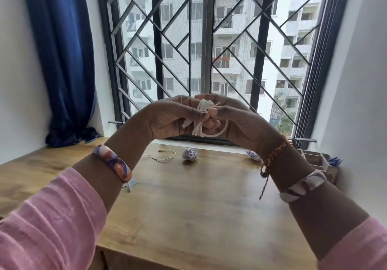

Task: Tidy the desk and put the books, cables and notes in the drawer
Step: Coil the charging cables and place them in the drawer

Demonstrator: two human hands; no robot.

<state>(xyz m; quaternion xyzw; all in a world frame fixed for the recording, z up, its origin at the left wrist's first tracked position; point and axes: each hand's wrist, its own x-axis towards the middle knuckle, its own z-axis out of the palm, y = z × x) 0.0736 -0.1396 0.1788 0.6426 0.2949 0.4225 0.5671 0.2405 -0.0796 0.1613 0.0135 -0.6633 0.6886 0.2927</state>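
Fingers (211,110) of both hands are being clamped on a white cable (204,121), apparently being wound into a bundle above the desk (188,207). Its trailing loop is being left slack, so the coil could be undone if grip is loosened.

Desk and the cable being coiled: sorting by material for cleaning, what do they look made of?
Desk: seemingly wood or wood-look laminate, matt, visible grain. Cable, held by left hand and right hand: likely white rubbery plastic, smooth, bending softly.
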